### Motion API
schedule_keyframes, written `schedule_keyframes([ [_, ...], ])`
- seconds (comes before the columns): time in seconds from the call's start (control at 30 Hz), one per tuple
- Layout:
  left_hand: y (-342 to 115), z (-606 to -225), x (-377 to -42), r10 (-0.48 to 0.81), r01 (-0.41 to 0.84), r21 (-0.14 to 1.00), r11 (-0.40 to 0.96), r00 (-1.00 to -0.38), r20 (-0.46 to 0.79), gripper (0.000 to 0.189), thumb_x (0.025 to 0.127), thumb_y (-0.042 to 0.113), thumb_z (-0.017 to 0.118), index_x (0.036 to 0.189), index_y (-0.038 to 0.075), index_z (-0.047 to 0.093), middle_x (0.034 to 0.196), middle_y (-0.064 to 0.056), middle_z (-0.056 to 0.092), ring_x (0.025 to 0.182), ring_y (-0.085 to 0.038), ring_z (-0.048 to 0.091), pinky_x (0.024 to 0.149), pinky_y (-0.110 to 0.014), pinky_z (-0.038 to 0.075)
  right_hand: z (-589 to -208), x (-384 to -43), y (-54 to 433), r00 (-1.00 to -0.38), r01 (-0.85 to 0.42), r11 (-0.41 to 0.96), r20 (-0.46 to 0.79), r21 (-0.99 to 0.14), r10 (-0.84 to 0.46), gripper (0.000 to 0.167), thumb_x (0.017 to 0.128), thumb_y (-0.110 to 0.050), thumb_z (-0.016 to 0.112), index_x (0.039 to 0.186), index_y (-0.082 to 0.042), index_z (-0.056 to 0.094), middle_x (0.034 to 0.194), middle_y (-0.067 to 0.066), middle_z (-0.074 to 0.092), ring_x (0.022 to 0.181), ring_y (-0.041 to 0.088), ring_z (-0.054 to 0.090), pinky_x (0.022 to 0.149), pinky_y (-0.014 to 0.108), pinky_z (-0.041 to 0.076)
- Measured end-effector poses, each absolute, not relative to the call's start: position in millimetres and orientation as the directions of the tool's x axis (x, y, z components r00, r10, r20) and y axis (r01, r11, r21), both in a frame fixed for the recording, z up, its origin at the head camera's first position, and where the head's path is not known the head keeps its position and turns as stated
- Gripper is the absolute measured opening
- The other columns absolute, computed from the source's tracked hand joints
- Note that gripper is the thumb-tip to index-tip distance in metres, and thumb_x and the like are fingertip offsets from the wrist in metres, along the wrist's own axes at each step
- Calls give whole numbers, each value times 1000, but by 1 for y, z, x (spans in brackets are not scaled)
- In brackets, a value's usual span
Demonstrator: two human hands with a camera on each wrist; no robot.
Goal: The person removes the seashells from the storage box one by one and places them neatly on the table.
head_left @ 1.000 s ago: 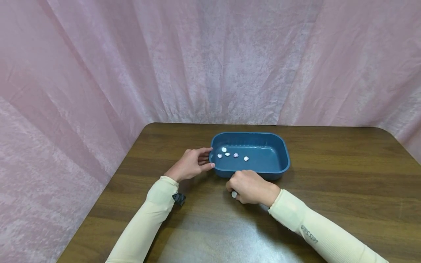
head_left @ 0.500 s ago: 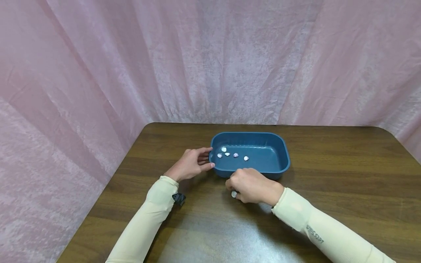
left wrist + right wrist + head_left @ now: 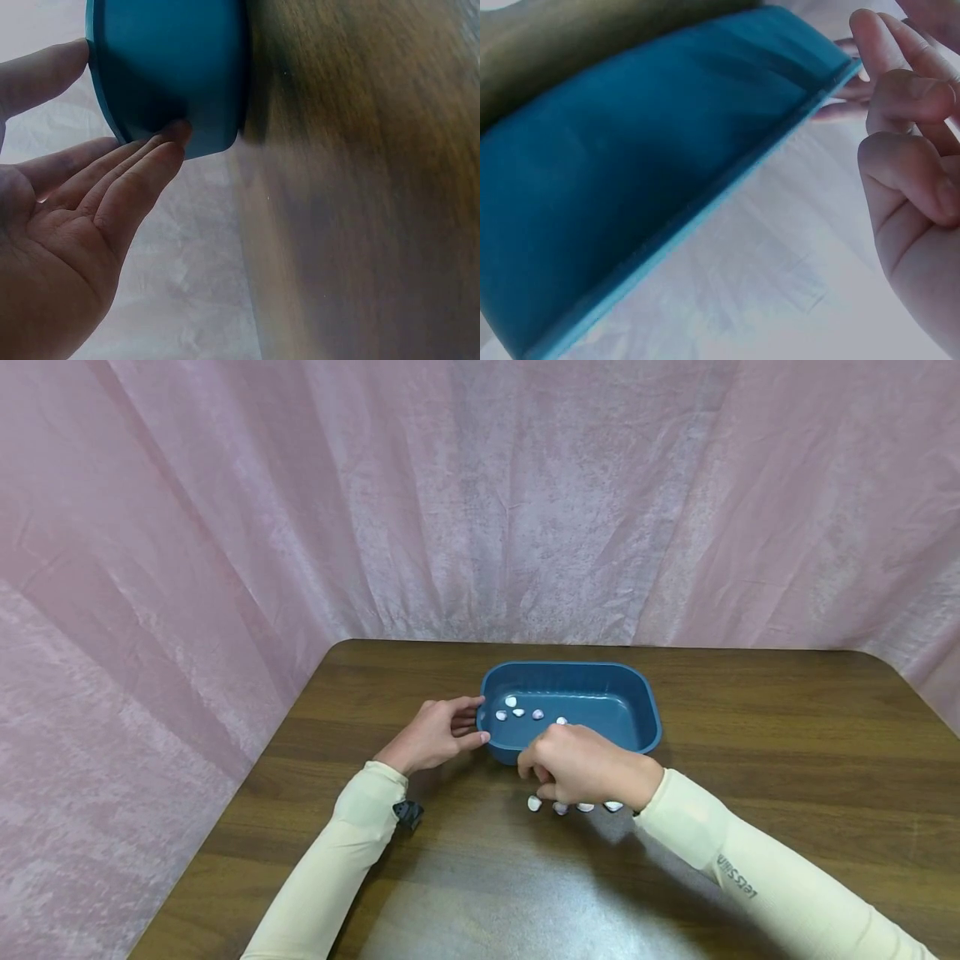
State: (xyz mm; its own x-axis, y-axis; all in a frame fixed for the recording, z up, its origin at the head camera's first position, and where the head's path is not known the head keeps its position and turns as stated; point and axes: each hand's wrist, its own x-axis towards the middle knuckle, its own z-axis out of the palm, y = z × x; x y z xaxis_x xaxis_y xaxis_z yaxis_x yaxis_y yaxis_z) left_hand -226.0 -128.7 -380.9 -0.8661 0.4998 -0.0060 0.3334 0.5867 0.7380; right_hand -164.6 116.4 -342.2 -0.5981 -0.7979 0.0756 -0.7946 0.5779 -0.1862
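Observation:
A blue rectangular basin (image 3: 645, 727) stands on the wooden table, with several small white and purplish shell-like pieces (image 3: 537, 714) on its floor, mostly toward the left. My left hand (image 3: 437, 735) touches the basin's left end, its fingers fairly straight; in the left wrist view, fingertips (image 3: 176, 131) lie against the outer wall. Over the basin's front rim is my right hand (image 3: 581, 767), its fingers loosely bent and nothing visible between the fingertips. Below it, a row of similar pieces lies on the table, led at the left by a white piece (image 3: 534, 803).
The brown wooden table (image 3: 787, 735) has rounded back corners. Behind it hangs a pink velvety curtain (image 3: 480, 510). A small black object (image 3: 408, 814) is strapped at the left wrist.
My right hand has let go of the white piece at the row's left end and risen toward the basin, uncovering more of the row. My left hand and the basin have stayed put.

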Motion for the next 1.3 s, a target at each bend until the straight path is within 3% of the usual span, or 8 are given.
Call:
schedule_keyframes([
  [0.37, -129, -381, -226, 501, 339, 732, 591, -865, -4, 63, 94, 21, 72, 146, -4, 47, 138, -23, 62, 124, -32, 65, 103, -40, 56, -322, -182, 125, -624, -771, 604, 54, -202, -780, 18, 78, -13, 85, 93, -15, 77, 70, -10, 65, 69, 4, 59, 64, 24, 56],
  [0.7, -129, -382, -226, 496, 323, 743, 586, -868, -14, 64, 94, 20, 72, 147, -3, 46, 139, -23, 62, 125, -32, 65, 103, -40, 56, -314, -216, 137, -676, -697, 661, -53, -278, -735, 18, 82, -11, 81, 100, -11, 78, 76, -5, 71, 69, 4, 61, 67, 24, 57],
  [1.3, -130, -380, -224, 488, 299, 756, 583, -872, -31, 64, 94, 19, 72, 148, -2, 45, 141, -22, 60, 126, -30, 64, 104, -39, 56, -329, -257, 132, -729, -625, 753, -193, -206, -657, 22, 82, -12, 82, 104, -12, 78, 78, -4, 69, 72, 9, 63, 65, 25, 56],
])
